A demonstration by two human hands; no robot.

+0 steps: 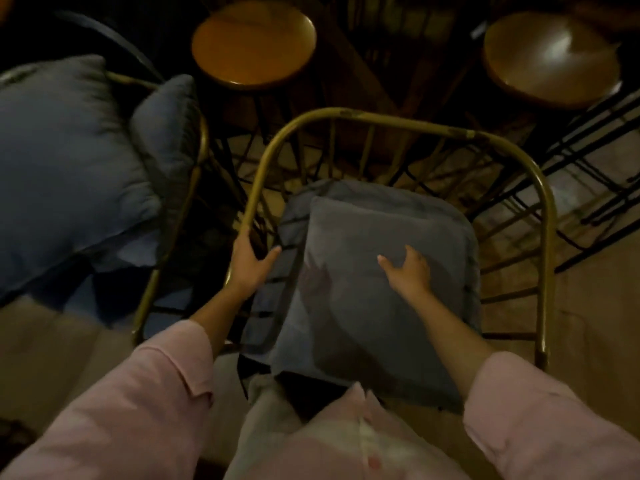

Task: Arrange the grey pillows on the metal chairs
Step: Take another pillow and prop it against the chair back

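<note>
A brass-coloured metal chair (pixel 545 216) stands right below me, its curved rail around the seat. A grey pillow (pixel 363 317) lies on that seat, on top of a flatter grey cushion (pixel 298 216). My right hand (pixel 407 270) rests on top of the pillow with its fingers spread. My left hand (pixel 247 261) is at the chair's left rail, fingers curled around the rail and thumb out toward the cushion's edge. A second metal chair (pixel 199 168) at the left holds a large grey pillow (pixel 62 161) and a smaller one (pixel 164 133) leaning on its rail.
Two round wooden stools, one (pixel 254 46) at the back centre and the other (pixel 550 60) at the back right, stand behind the chairs. Black wire frames (pixel 595 188) crowd the right. The floor is pale tile. The room is dim.
</note>
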